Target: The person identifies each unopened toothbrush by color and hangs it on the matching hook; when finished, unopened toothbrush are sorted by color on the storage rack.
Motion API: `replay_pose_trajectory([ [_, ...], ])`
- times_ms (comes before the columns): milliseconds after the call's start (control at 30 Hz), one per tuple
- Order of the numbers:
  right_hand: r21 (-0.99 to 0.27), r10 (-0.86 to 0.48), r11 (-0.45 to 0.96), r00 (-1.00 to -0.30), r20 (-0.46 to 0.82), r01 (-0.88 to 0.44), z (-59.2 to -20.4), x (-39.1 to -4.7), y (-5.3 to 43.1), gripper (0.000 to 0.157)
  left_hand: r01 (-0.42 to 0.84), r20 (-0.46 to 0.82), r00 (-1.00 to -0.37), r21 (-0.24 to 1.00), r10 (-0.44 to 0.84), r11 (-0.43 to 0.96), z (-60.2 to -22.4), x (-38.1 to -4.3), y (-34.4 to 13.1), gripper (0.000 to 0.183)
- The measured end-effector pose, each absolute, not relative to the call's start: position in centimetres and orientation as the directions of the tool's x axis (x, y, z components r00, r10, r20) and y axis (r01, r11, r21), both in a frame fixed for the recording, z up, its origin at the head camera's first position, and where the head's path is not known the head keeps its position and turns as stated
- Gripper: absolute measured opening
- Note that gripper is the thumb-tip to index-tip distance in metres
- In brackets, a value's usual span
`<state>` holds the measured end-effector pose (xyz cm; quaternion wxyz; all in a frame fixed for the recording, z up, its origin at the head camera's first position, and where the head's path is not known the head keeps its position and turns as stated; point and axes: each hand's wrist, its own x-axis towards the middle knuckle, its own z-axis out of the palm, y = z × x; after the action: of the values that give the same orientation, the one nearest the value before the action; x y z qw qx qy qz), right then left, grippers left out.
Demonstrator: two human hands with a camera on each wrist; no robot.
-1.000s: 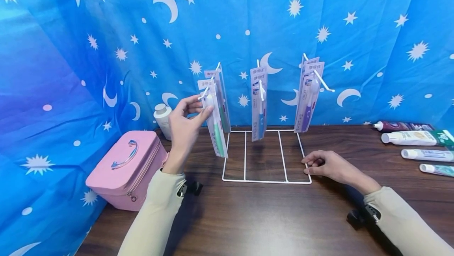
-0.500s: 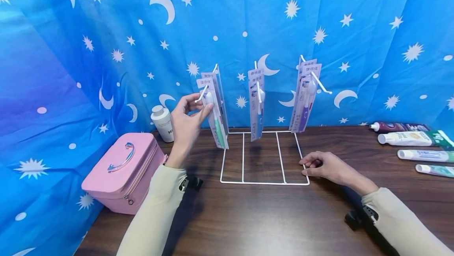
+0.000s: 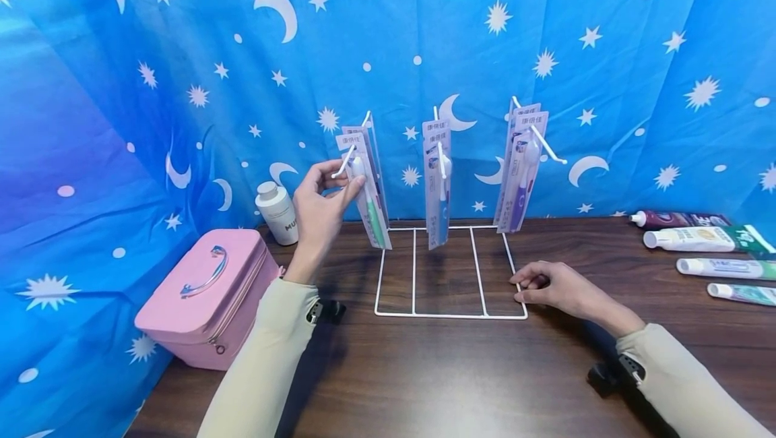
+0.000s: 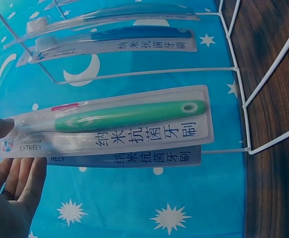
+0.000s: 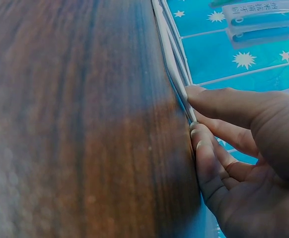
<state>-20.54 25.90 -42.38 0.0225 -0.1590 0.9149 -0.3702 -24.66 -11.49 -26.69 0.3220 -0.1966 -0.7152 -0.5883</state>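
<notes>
My left hand (image 3: 321, 212) pinches a packaged green toothbrush (image 4: 134, 116) between thumb and fingers. Its card hangs on the left hook of a white wire rack (image 3: 451, 317), in front of another package mostly hidden behind it. Packaged blue toothbrushes (image 3: 441, 212) hang on the middle hook, and packaged purple toothbrushes (image 3: 520, 202) on the right one. At the rack's right base wire, my right hand (image 3: 554, 286) holds the frame between thumb and fingertips; the right wrist view shows the thumb against the wire (image 5: 177, 69).
A pink case (image 3: 203, 290) with a shiny handle stands at the left. Behind my left hand is a white bottle (image 3: 277, 214). Several toothpaste tubes (image 3: 697, 238) lie at the right of the wooden table (image 3: 448, 377). A blue star-patterned cloth (image 3: 388, 27) hangs behind.
The green toothbrush package has slid back along the left hook, from near its tip toward the package behind. My right hand has stayed on the rack's base. The head view has shifted slightly.
</notes>
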Motion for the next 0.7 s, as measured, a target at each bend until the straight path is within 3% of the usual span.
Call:
replay_pose_trajectory([
  [367, -0.687, -0.32, 0.663, -0.942, 0.1, -0.298, -42.6, -20.8, 25.6, 0.027, 0.658, 0.69, -0.716, 0.718, -0.104, 0.228, -28.6, -27.6, -12.5, 0.039],
  [700, -0.724, -0.25, 0.679, -0.966, -0.07, -0.123, -41.5, -20.2, 26.7, 0.047, 0.581, 0.625, -0.78, 0.744, -0.034, 0.33, -30.4, -27.6, -14.0, 0.049],
])
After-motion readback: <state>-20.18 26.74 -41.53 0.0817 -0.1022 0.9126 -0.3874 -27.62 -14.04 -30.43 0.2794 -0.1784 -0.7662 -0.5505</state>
